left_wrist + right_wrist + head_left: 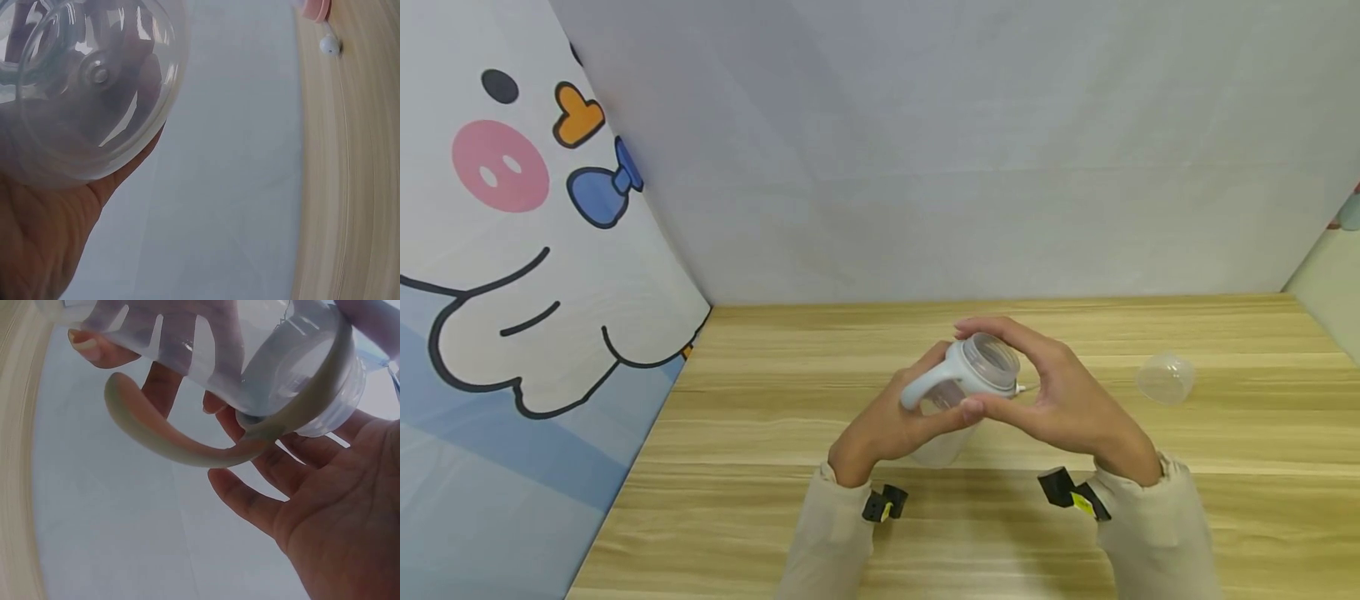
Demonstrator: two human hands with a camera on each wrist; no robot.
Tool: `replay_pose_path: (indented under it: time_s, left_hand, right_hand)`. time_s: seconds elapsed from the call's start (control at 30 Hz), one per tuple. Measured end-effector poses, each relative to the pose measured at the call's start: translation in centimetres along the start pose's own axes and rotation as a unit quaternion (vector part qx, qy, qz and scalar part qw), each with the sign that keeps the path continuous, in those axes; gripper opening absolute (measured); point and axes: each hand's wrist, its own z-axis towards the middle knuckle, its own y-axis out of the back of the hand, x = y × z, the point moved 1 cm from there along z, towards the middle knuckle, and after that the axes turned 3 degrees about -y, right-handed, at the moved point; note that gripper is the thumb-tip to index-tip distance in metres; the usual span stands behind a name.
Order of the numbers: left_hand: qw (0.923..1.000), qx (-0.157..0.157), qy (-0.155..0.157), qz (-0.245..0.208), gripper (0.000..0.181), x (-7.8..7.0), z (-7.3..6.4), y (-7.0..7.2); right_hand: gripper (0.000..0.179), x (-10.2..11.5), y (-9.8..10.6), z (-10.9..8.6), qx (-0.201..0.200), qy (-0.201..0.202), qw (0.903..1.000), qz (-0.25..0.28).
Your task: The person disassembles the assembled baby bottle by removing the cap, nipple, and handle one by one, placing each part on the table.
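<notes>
A clear baby bottle [942,448] is held tilted above the table, its bare threaded mouth facing up and right. My left hand [886,423] grips the bottle's body; its fingers show through the clear wall in the right wrist view. Round the neck sits a pale handle ring [962,367] with a curved handle. My right hand [1063,390] holds that ring, thumb on the near side and fingers on the far side. In the left wrist view the bottle's round base [100,75] faces the camera.
A clear dome-shaped cap [1165,377] rests on the wooden table [1262,467] at the right. Part of a pink piece [315,7] and a small white ball [329,44] lie on the table. A pale curtain [962,208] stands behind the table.
</notes>
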Motion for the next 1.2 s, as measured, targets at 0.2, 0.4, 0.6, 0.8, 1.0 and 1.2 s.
replay_pose_path:
  time_s: [0.2, 0.4, 0.6, 0.8, 1.0, 1.2]
  left_hand:
    - [1.0, 0.0, 0.009, -0.001, 0.06, 0.02, 0.04, -0.02]
    - [0.9999, 0.0, 0.001, -0.01, 0.055, -0.03, 0.14, 0.01]
    - [1.0, 0.003, 0.009, 0.001, 0.058, 0.07, 0.17, 0.03]
    - [0.9991, 0.004, 0.035, 0.025, 0.065, 0.0, 0.03, 0.15]
    - [0.9969, 0.007, 0.074, 0.026, 0.064, 0.0, 0.0, 0.22]
    - [0.9958, 0.009, 0.087, 0.026, 0.067, 0.08, 0.07, 0.27]
  right_hand:
    - [0.068, 0.0, 0.05, 0.05, -0.002, -0.005, 1.0, -0.005]
    - [0.067, 0.13, 0.08, 0.07, -0.008, -0.008, 0.9999, -0.009]
    - [0.066, 0.16, 0.1, -0.02, -0.027, -0.015, 0.9995, -0.011]
    - [0.062, 0.07, 0.23, 0.01, -0.057, 0.008, 0.9983, -0.001]
    - [0.058, -0.14, 0.55, 0.06, -0.099, 0.054, 0.9926, 0.044]
    - [0.056, -0.49, 0.96, 0.12, -0.145, 0.045, 0.9858, 0.072]
